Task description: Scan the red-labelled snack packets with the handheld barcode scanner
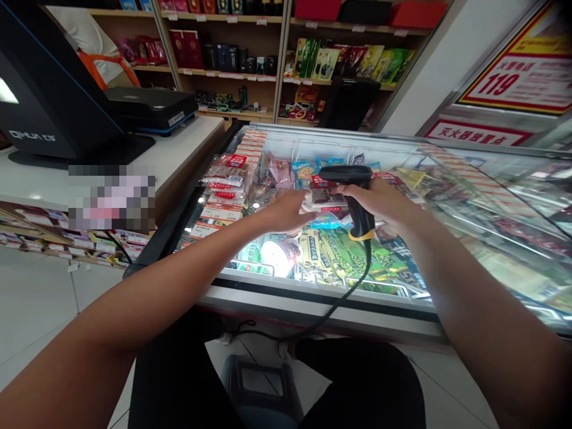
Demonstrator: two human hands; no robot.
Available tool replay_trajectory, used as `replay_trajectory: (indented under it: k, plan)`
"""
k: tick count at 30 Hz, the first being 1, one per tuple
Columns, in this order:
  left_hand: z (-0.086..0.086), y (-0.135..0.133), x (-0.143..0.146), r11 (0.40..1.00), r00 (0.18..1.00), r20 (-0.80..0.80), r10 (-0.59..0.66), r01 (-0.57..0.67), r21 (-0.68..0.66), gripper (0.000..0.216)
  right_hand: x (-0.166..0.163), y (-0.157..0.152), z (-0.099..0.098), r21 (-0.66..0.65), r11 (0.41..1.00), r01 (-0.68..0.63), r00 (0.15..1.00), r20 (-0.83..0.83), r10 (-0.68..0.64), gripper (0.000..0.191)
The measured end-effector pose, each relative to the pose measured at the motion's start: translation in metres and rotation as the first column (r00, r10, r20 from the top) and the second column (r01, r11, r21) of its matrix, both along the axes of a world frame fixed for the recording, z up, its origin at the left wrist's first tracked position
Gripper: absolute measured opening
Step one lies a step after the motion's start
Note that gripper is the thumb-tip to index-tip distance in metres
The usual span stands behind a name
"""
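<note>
On the far left, a black checkout machine (58, 95) stands on a white tabletop (187, 143). Just beside it sits a flat black scale (147, 107). Next comes a big freezer (277, 301), with a pile of clear packs (227, 173) and price tags (218, 211) at its left side.

The left hand (288, 211) reaches in over the freezer. Its thumb and fingers are a bit apart, at the left end of a small clear packet (325, 196) with a red label. I cannot tell if they are gripping it. The packet is in the gap between the two hands, and its long side goes from left to right. The left hand looks nearest to it.

The right hand (379, 196) is wrapped around a black barcode scanner (361, 220). The scanner's head is at the top, close to the packet's right end, and its handle points down. A black cord (330, 310) hangs from it. Green bags (357, 250) lie in the freezer below. On the far right is a red and white sign (522, 83).
</note>
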State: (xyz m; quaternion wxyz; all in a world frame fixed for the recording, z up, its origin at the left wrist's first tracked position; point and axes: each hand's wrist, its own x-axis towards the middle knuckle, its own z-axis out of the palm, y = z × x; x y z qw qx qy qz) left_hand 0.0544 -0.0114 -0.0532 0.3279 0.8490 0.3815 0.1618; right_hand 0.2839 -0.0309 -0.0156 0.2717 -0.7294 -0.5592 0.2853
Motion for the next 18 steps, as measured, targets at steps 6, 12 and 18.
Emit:
replay_trajectory:
  k: [6,12,18]
  plan:
    - [0.011,0.01,-0.005,0.821,0.804,0.374,0.462,-0.229,-0.522,0.059,-0.023,-0.008,-0.007,0.077,0.992,-0.1,0.837,-0.532,0.126,0.023]
    - [0.0,0.023,-0.001,0.822,0.571,0.609,0.551,-0.245,-0.514,0.057,-0.031,-0.011,-0.009,0.093,0.99,-0.101,0.704,-0.696,0.138,0.012]
    - [-0.005,0.033,-0.009,0.844,0.622,0.625,0.472,-0.523,-0.116,0.052,-0.032,-0.017,0.0,-0.043,0.976,-0.211,0.756,-0.641,0.136,0.016]
